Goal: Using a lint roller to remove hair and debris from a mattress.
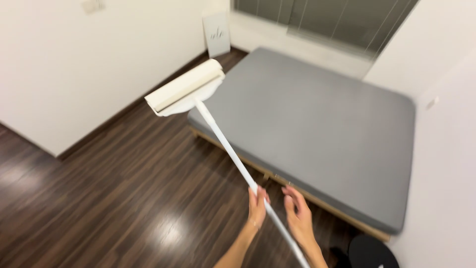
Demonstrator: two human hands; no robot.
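Dark wood floor fills the left half of the room, bare and glossy, running up to white walls. On the right a grey mattress sits on a low wooden frame, its near edge slanting down toward a round black object in the lower corner. A white long-handled mop is raised in the air, its flat cream head hanging above the mattress's near corner. The left hand has its fingers wrapped around the pole low down. The right hand sits just beside the pole, fingers loosely spread, not closed on it. A white board leans on the far wall under a window with blinds.
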